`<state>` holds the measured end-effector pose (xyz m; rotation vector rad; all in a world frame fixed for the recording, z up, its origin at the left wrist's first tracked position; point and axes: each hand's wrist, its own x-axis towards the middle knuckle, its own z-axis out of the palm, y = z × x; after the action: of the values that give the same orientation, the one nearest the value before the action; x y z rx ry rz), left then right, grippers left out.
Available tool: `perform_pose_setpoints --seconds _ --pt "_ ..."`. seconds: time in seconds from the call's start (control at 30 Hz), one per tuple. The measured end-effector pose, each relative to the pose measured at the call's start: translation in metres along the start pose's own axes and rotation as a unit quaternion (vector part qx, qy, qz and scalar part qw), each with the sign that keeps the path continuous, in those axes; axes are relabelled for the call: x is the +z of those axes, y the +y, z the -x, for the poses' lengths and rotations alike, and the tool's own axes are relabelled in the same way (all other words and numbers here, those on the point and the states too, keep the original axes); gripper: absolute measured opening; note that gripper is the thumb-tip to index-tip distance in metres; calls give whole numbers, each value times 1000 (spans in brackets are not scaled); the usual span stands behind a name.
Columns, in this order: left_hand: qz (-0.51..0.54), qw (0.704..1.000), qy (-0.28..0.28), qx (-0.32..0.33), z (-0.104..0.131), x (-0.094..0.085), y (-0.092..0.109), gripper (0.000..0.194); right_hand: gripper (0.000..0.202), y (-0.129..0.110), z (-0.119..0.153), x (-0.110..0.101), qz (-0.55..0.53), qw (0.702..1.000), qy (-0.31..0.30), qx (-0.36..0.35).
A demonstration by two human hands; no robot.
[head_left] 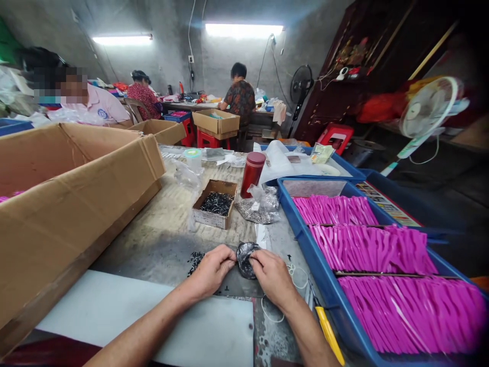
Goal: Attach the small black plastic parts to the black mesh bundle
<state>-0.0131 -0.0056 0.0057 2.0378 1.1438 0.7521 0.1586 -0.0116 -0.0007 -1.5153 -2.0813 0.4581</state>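
Note:
Between my hands is a dark, shiny, roundish thing (246,261) with a crumpled-looking rim; its exact kind I cannot make out. My left hand (214,267) pinches at its left edge, fingers closed. On the right edge, my right hand (272,275) has thumb and fingers pressed together. Small black pieces (196,261) lie in a loose pile just beyond my left hand, on a dark worktop mat (153,257). Farther forward, a small cardboard box (212,218) holds many similar black pieces.
A blue crate (321,285) of magenta plastic strips (405,311) stands at right, beside a yellow-handled tool (328,334). A large cardboard box (84,204) flanks the left. A red canister (252,176) stands ahead. Co-workers sit beyond; a white fan (430,109) is at right.

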Motion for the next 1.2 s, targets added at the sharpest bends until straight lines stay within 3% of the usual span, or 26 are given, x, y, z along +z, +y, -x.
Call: perform_pose_setpoints --seconds 0.17,0.5,0.87,1.2 --pt "7 1000 27 -7 2 4 -9 12 18 -2 -2 5 85 994 -66 20" --pt "19 999 30 9 1 6 -8 13 13 -10 -2 9 168 978 -116 31" --pt "21 999 38 6 2 6 -9 13 15 -7 -3 17 183 979 -78 52" --pt "25 999 34 6 2 6 -7 14 15 -7 -3 18 196 978 -68 28"
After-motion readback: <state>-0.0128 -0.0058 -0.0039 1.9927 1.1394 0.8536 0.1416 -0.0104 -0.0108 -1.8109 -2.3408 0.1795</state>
